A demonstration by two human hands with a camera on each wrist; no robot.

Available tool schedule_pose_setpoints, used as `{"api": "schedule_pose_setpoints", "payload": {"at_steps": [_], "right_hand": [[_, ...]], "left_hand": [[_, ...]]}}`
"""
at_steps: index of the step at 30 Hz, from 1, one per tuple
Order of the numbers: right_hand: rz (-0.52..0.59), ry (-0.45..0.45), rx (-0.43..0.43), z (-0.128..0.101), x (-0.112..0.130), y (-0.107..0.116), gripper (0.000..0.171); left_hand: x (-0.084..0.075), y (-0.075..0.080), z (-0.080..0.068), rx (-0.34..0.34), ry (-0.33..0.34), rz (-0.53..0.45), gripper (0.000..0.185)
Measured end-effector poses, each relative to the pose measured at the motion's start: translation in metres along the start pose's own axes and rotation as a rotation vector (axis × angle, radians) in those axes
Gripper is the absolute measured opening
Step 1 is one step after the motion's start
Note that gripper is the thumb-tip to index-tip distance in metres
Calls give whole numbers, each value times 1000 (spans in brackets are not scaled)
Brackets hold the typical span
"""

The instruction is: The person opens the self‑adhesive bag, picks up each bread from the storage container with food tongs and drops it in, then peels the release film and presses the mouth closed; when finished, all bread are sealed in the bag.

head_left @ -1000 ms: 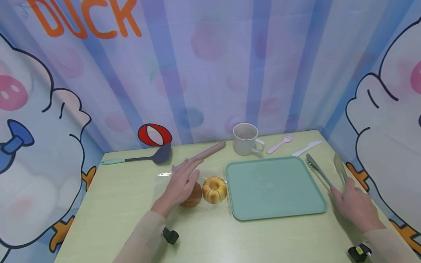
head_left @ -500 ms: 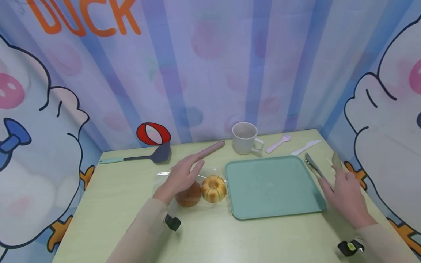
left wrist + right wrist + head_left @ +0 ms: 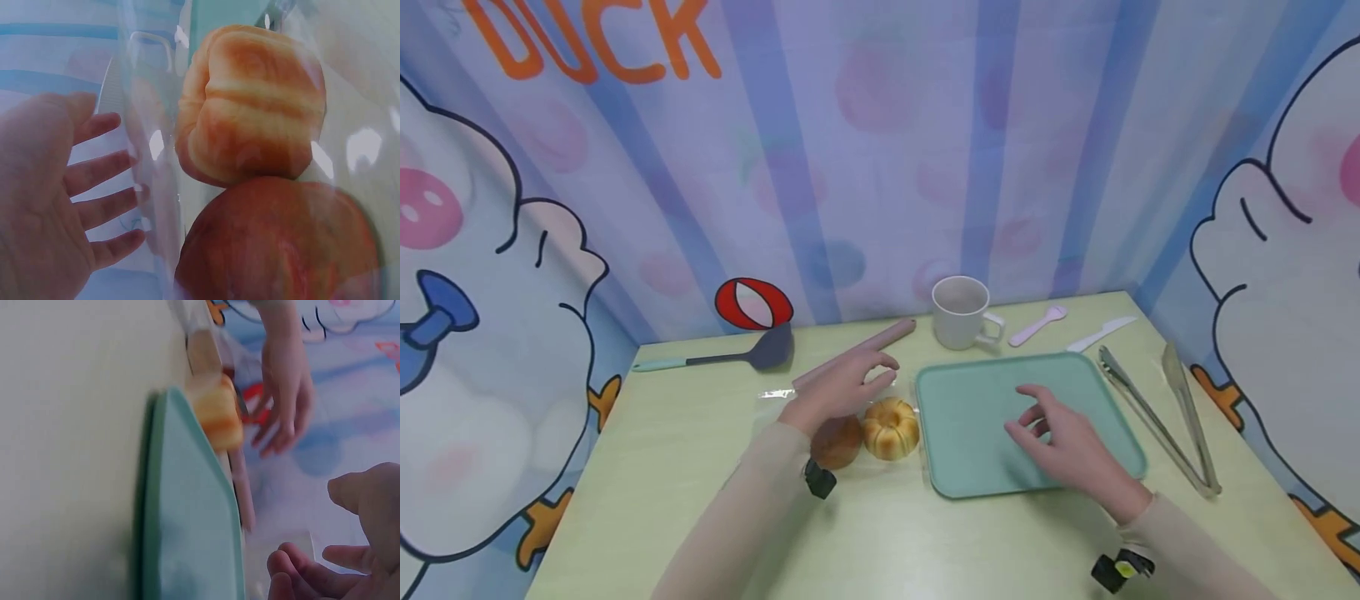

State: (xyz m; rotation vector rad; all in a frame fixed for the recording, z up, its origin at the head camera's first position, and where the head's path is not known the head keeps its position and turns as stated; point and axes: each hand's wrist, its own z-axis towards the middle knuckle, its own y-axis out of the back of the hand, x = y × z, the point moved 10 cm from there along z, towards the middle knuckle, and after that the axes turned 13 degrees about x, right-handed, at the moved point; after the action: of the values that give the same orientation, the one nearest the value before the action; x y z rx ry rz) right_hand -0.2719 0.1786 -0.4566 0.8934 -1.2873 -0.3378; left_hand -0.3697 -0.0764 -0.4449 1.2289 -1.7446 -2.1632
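Note:
Above the clear plastic bag (image 3: 771,406), my left hand (image 3: 840,386) hovers with loosely bent fingers and holds nothing. Beneath it the bag contains a round brown bun (image 3: 837,443) and a golden ridged bread roll (image 3: 891,429), side by side. In the left wrist view the left hand (image 3: 50,194) has its fingers spread beside the bag. My right hand (image 3: 1071,450), its fingers relaxed and holding nothing, is over the right half of the green tray (image 3: 970,433). Metal tongs (image 3: 1195,425) lie spread apart on the table, right of the tray.
A pink rolling pin (image 3: 880,339) lies behind the left hand, with a dark-headed spatula (image 3: 767,350) to its left. Behind the tray stand a white mug (image 3: 958,315), a pink spoon (image 3: 1037,327) and a white plastic knife (image 3: 1101,333). A printed curtain (image 3: 887,167) closes the back.
My right hand has let go of the tongs and moved left over the tray; the tongs stay on the table. My left hand has shifted right, toward the ridged bread roll.

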Motion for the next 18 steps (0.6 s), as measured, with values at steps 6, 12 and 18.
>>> {"api": "schedule_pose_setpoints", "payload": {"at_steps": [6, 12, 18], "right_hand": [[97, 70, 143, 14, 31, -47, 57], [199, 95, 238, 25, 53, -78, 59], [401, 67, 395, 29, 64, -111, 75]], "left_hand": [[7, -8, 15, 41, 63, 69, 28], [12, -16, 25, 94, 126, 88, 30], [24, -39, 30, 244, 248, -21, 48]]}}
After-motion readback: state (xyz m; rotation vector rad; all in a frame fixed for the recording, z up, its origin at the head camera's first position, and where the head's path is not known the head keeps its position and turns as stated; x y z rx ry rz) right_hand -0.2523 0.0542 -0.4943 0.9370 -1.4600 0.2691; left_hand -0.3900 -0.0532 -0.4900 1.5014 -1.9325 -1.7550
